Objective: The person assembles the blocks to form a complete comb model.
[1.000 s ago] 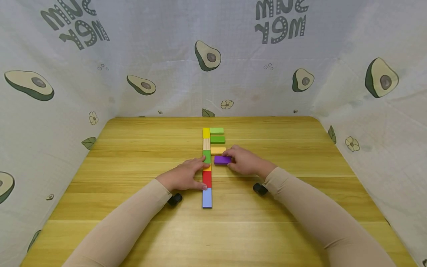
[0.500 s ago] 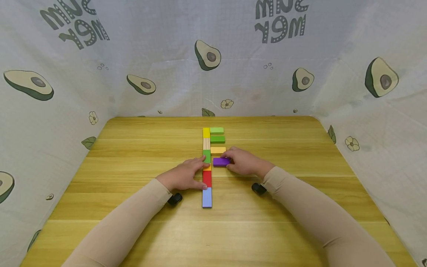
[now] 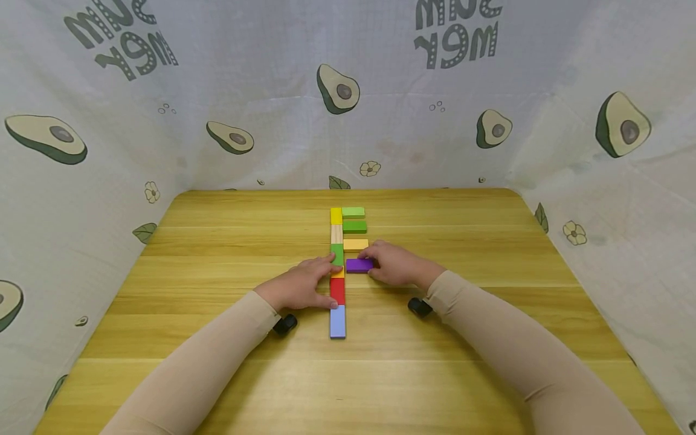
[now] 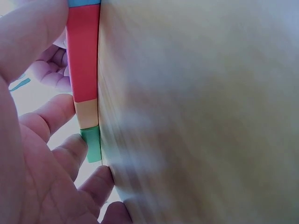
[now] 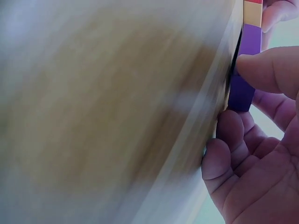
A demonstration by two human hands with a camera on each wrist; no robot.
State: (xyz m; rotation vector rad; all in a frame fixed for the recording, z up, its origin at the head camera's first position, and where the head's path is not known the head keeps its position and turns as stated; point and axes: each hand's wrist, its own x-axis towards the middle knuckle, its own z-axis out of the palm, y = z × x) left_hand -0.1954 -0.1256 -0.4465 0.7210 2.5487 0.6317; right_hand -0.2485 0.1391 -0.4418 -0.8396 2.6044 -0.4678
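A column of coloured wooden blocks runs away from me along the table: a light blue block (image 3: pixel 338 323) nearest, then a red block (image 3: pixel 338 292), an orange one, a green block (image 3: pixel 338 250), a plain wood one and a yellow block (image 3: pixel 336 215) farthest. My left hand (image 3: pixel 298 285) rests against its left side, fingers extended over the green and orange blocks, thumb by the red-blue joint. Between thumb and fingers, my right hand (image 3: pixel 398 264) pinches a purple block (image 3: pixel 357 266). That block lies crosswise just right of the column, its left end close to the orange block.
Right of the column, a light green block (image 3: pixel 353 212), a darker green block (image 3: pixel 355 227) and a pale orange block (image 3: pixel 356 244) jut out sideways with gaps between them. The wooden table (image 3: pixel 217 241) meets an avocado-print curtain (image 3: pixel 293 145) at the back and sides.
My right hand has slid the purple block slightly left and toward me, widening its gap from the pale orange block. The left hand has stayed in place.
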